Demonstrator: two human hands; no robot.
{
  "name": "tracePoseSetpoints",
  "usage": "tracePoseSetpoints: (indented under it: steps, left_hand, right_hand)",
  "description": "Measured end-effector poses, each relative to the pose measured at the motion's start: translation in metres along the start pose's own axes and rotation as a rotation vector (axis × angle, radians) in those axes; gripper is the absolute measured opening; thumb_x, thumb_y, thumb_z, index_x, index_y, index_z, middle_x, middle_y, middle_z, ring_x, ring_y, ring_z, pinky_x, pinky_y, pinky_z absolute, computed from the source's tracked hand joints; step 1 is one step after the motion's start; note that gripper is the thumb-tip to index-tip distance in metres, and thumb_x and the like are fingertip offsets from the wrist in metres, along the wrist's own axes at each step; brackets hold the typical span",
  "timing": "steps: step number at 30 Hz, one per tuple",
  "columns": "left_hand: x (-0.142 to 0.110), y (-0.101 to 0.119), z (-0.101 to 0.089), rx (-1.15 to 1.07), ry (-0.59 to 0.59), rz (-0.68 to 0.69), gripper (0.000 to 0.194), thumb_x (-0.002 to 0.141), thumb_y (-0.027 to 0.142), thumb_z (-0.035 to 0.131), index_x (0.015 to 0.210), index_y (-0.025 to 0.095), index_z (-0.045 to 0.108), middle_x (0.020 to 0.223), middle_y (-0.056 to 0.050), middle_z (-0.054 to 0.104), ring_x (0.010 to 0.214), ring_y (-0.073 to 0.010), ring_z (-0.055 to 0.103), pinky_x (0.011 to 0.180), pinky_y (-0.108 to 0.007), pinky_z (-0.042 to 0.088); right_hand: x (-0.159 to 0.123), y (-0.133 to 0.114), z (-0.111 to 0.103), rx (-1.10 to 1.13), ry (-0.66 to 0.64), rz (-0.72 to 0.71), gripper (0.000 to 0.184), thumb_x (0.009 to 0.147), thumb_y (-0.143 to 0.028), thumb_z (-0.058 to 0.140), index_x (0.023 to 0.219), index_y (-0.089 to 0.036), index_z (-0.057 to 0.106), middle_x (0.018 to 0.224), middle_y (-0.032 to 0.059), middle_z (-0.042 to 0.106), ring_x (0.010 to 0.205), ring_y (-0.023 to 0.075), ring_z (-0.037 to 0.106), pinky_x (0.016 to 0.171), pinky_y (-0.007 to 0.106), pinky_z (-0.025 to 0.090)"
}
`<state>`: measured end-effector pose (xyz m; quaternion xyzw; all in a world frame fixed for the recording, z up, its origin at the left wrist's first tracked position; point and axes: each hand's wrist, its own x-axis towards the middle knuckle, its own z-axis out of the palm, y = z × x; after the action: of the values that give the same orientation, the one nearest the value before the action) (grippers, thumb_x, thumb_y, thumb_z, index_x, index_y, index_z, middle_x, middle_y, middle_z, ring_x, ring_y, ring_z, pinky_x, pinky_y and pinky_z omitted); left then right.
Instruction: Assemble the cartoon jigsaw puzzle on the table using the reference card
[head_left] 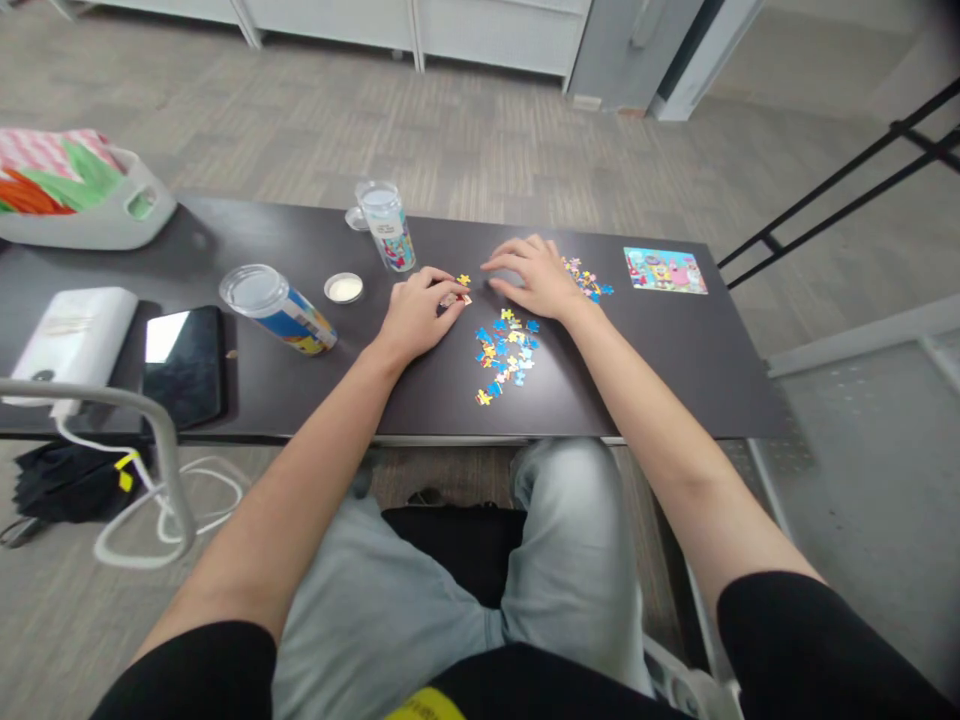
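Observation:
My left hand [420, 315] rests on the dark table with thumb and index finger closed around a few joined-looking puzzle pieces [456, 299], partly hidden by the fingers. Just beyond them lies a yellow puzzle piece [463, 280]. To the right, my right hand [536, 278] hovers low or rests on the table, its fingers apart and nothing visible in them. Between my forearms spreads a loose pile of blue and yellow puzzle pieces [506, 350]. A second pile of puzzle pieces [589, 280] shows behind my right hand, which partly covers it.
A picture card [665, 270] lies at the right of the table [660, 350]. On the left are two clear cans [279, 308] [388, 228], a round lid [343, 288], a phone [184, 365], a white power bank [75, 335] with a cable, and a basket [112, 225].

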<state>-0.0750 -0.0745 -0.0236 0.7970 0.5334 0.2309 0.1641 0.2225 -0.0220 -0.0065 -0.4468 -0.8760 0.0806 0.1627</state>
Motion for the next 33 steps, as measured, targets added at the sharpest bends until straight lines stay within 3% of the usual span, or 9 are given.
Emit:
tracePoseSetpoints:
  steps: [3,7,13,18,23,27,30,33]
  left_hand:
    - [-0.003,-0.002,-0.005,-0.025,-0.050,0.026,0.041,0.118,0.043,0.065,0.148,0.035,0.092,0.173,-0.014,0.079,0.166,-0.0411,0.071,0.140,-0.072,0.054]
    - [-0.007,-0.006,-0.013,-0.073,-0.067,0.048,0.034,0.117,0.045,0.071,0.141,0.038,0.094,0.169,-0.010,0.081,0.161,-0.0378,0.075,0.141,-0.066,0.057]
    - [-0.011,-0.010,-0.021,-0.117,-0.053,0.047,0.027,0.114,0.043,0.075,0.132,0.034,0.093,0.151,-0.009,0.086,0.149,-0.0348,0.080,0.140,-0.060,0.060]
    - [-0.010,-0.006,-0.023,-0.100,-0.034,0.048,0.023,0.113,0.039,0.078,0.129,0.032,0.093,0.149,-0.009,0.086,0.143,-0.0349,0.082,0.135,-0.060,0.062]
    - [-0.008,-0.001,-0.024,-0.124,-0.024,0.052,0.017,0.110,0.031,0.081,0.124,0.030,0.092,0.144,-0.010,0.084,0.137,-0.0340,0.079,0.132,-0.059,0.061]
    - [-0.009,0.002,-0.026,-0.125,0.014,0.025,0.010,0.109,0.032,0.084,0.115,0.028,0.092,0.136,-0.009,0.079,0.130,-0.0329,0.076,0.130,-0.060,0.060]
    - [-0.010,-0.001,-0.027,-0.155,0.038,-0.014,0.013,0.110,0.039,0.085,0.115,0.029,0.092,0.134,-0.008,0.077,0.129,-0.0317,0.073,0.132,-0.060,0.058]
    - [-0.010,-0.008,-0.027,-0.201,0.004,-0.014,0.018,0.109,0.045,0.086,0.114,0.028,0.093,0.135,-0.008,0.076,0.131,-0.0320,0.072,0.134,-0.060,0.058]
  right_hand:
    - [0.015,-0.008,0.006,0.035,-0.059,-0.058,0.053,0.134,-0.054,0.060,0.179,-0.042,0.085,0.185,0.0087,0.075,0.164,0.0460,0.060,0.143,0.072,0.047]
    - [0.014,-0.007,0.014,0.044,-0.113,-0.064,0.053,0.134,-0.065,0.060,0.173,-0.047,0.090,0.188,0.0080,0.073,0.165,0.0503,0.057,0.141,0.078,0.045]
    - [0.004,0.003,0.018,0.100,-0.054,-0.036,0.049,0.133,-0.059,0.062,0.167,-0.043,0.093,0.169,0.0121,0.082,0.156,0.0474,0.066,0.139,0.077,0.048]
    - [-0.003,0.006,0.013,0.058,-0.065,-0.054,0.051,0.134,-0.065,0.059,0.167,-0.048,0.094,0.174,0.0097,0.080,0.157,0.0489,0.065,0.137,0.079,0.048]
    - [-0.015,0.040,-0.004,0.019,0.026,-0.014,0.062,0.134,-0.076,0.056,0.135,-0.037,0.105,0.173,0.0139,0.081,0.152,0.0515,0.066,0.130,0.080,0.046]
    - [-0.022,0.073,-0.012,0.039,0.128,0.047,0.081,0.133,-0.087,0.054,0.119,-0.024,0.104,0.165,0.0219,0.086,0.133,0.0438,0.069,0.126,0.079,0.042]
    - [-0.020,0.062,-0.009,0.030,0.162,0.034,0.073,0.134,-0.083,0.054,0.131,-0.028,0.101,0.161,0.0202,0.088,0.136,0.0443,0.070,0.126,0.078,0.043]
    - [-0.016,0.021,-0.003,0.025,0.083,-0.046,0.054,0.135,-0.072,0.060,0.153,-0.037,0.097,0.165,0.0152,0.086,0.146,0.0469,0.071,0.127,0.077,0.046]
